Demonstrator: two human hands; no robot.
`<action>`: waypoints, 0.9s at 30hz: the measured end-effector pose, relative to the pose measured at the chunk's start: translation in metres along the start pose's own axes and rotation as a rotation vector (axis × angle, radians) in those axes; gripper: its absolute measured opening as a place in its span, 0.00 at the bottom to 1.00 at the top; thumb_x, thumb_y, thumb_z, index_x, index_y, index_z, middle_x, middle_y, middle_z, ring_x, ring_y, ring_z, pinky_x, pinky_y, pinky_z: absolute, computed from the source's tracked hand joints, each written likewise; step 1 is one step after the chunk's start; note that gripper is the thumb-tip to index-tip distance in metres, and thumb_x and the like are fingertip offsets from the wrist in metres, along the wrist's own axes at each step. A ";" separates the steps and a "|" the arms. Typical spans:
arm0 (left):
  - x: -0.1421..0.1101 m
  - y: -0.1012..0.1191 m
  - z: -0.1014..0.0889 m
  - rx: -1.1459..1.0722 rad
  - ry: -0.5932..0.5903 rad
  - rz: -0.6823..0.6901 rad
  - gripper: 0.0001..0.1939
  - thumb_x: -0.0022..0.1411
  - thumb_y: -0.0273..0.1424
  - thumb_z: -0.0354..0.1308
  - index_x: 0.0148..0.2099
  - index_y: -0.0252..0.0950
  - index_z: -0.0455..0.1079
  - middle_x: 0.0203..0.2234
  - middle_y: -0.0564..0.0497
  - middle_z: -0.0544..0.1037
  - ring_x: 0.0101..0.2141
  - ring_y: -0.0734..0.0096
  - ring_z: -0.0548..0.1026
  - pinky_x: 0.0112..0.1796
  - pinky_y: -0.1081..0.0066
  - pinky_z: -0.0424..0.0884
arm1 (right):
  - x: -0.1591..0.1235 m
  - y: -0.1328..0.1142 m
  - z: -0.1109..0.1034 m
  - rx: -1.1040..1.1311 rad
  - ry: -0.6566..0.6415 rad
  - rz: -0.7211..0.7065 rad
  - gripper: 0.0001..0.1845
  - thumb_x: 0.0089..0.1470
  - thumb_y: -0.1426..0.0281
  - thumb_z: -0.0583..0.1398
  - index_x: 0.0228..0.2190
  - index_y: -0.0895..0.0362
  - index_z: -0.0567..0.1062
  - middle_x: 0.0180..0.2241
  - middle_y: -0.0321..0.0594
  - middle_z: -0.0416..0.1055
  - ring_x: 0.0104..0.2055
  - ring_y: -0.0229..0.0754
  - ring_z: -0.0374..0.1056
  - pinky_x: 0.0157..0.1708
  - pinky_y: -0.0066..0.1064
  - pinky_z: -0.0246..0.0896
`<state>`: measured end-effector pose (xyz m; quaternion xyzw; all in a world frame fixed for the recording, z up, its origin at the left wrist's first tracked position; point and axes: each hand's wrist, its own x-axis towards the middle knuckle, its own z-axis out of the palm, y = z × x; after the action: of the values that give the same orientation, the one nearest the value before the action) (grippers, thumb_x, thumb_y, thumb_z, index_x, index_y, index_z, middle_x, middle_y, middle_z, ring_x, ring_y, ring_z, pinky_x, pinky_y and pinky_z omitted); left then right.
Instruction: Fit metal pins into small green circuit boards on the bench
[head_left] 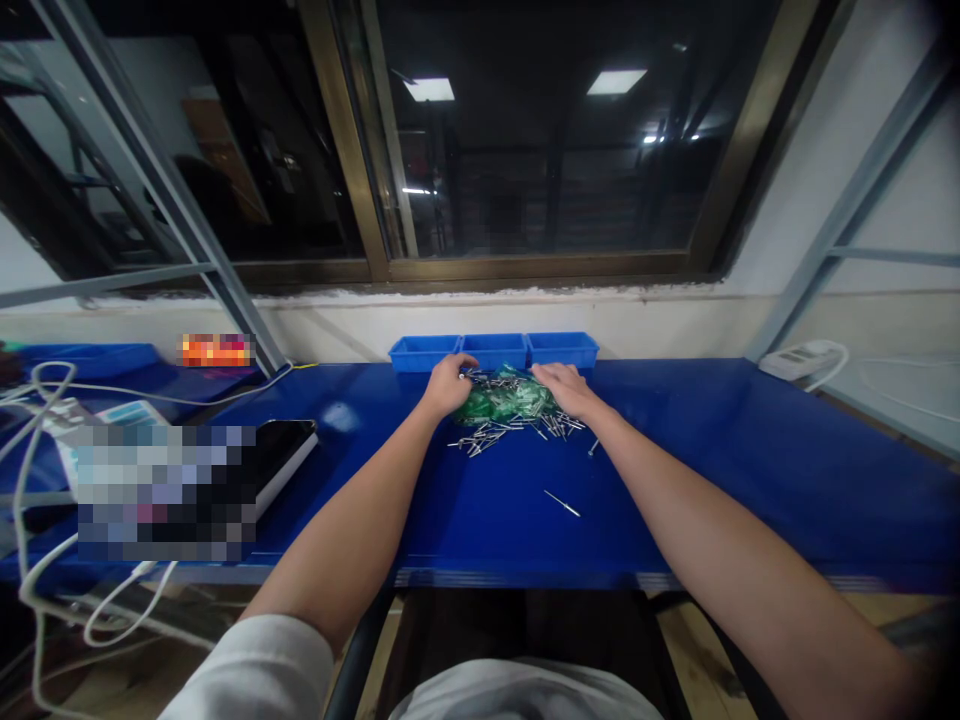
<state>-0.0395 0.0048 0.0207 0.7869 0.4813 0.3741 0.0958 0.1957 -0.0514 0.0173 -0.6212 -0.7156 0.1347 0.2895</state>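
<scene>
A heap of silver blind rivets (489,440) lies on and around a crumpled green plastic bag (487,403) on the blue table. At the heap's left side is my left hand (448,386), its fingers curled, with a small shiny rivet end showing at the fingertips. My right hand (566,388) rests over the bag's right edge, fingers stretched toward the middle; their tips touch the bag and rivets. One loose rivet (562,503) lies nearer the table's front edge. Another single rivet (593,448) sits beside my right forearm.
Three blue bins (493,351) stand in a row behind the heap, against the wall. A dark phone-like device (289,440) and white cables (34,480) are at the left. A white power strip (804,358) lies at the far right. Grey metal posts (832,200) flank the table.
</scene>
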 end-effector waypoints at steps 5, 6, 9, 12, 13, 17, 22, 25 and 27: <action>-0.001 -0.001 0.003 0.085 -0.116 0.002 0.21 0.48 0.20 0.50 0.46 0.34 0.70 0.42 0.47 0.74 0.44 0.65 0.71 0.48 0.70 0.65 | 0.006 0.004 0.004 -0.056 0.063 0.065 0.32 0.55 0.46 0.40 0.46 0.49 0.72 0.50 0.42 0.66 0.54 0.55 0.53 0.51 0.48 0.47; -0.001 -0.001 0.003 0.081 -0.142 -0.013 0.21 0.48 0.21 0.51 0.47 0.34 0.70 0.43 0.47 0.74 0.44 0.65 0.71 0.47 0.70 0.65 | 0.007 0.004 0.005 -0.065 0.070 0.065 0.31 0.55 0.47 0.41 0.46 0.48 0.71 0.50 0.42 0.66 0.54 0.55 0.53 0.51 0.49 0.47; -0.001 -0.002 0.003 0.048 -0.249 -0.071 0.24 0.48 0.27 0.55 0.51 0.35 0.67 0.46 0.47 0.73 0.45 0.62 0.71 0.46 0.70 0.66 | 0.006 0.005 0.007 -0.070 0.106 0.059 0.30 0.53 0.46 0.44 0.46 0.46 0.71 0.51 0.40 0.65 0.55 0.56 0.51 0.51 0.53 0.45; -0.002 -0.001 0.001 0.010 -0.353 -0.104 0.29 0.46 0.31 0.58 0.53 0.35 0.65 0.50 0.46 0.70 0.49 0.59 0.69 0.48 0.70 0.65 | 0.004 0.005 0.006 -0.094 0.174 0.028 0.29 0.51 0.47 0.49 0.46 0.48 0.71 0.52 0.42 0.64 0.55 0.56 0.51 0.51 0.52 0.46; -0.002 0.000 0.000 -0.005 -0.374 -0.114 0.30 0.46 0.33 0.59 0.54 0.35 0.64 0.51 0.46 0.70 0.50 0.59 0.68 0.48 0.70 0.64 | 0.003 0.005 0.006 -0.107 0.196 0.002 0.29 0.49 0.48 0.52 0.47 0.49 0.71 0.52 0.43 0.64 0.55 0.56 0.52 0.51 0.52 0.47; -0.004 0.002 -0.003 -0.080 -0.390 -0.135 0.38 0.43 0.41 0.63 0.56 0.33 0.62 0.54 0.43 0.66 0.52 0.57 0.66 0.50 0.67 0.63 | 0.007 0.000 -0.001 -0.141 0.247 -0.149 0.31 0.44 0.54 0.59 0.49 0.53 0.68 0.52 0.45 0.63 0.55 0.54 0.54 0.52 0.48 0.49; 0.001 -0.008 -0.008 -0.136 -0.300 -0.177 0.34 0.44 0.40 0.61 0.54 0.34 0.64 0.52 0.43 0.68 0.50 0.57 0.68 0.48 0.67 0.65 | 0.035 -0.025 -0.006 -0.194 -0.033 -0.337 0.42 0.38 0.62 0.64 0.56 0.57 0.60 0.58 0.49 0.56 0.59 0.52 0.51 0.55 0.43 0.48; 0.005 -0.018 -0.012 -0.098 -0.209 -0.243 0.27 0.47 0.35 0.58 0.51 0.34 0.66 0.48 0.43 0.72 0.47 0.58 0.71 0.45 0.68 0.66 | 0.058 -0.044 0.001 -0.304 -0.316 -0.307 0.48 0.30 0.70 0.66 0.56 0.55 0.60 0.59 0.47 0.54 0.59 0.54 0.51 0.54 0.41 0.52; 0.007 -0.023 -0.014 -0.074 -0.185 -0.271 0.25 0.48 0.34 0.57 0.50 0.33 0.67 0.46 0.43 0.73 0.45 0.59 0.72 0.43 0.68 0.66 | 0.069 -0.054 0.008 -0.359 -0.495 -0.205 0.47 0.27 0.74 0.65 0.54 0.51 0.63 0.58 0.45 0.56 0.55 0.55 0.57 0.47 0.40 0.60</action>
<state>-0.0630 0.0195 0.0218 0.7417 0.5580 0.3011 0.2185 0.1435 0.0065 0.0579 -0.5354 -0.8356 0.1233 0.0045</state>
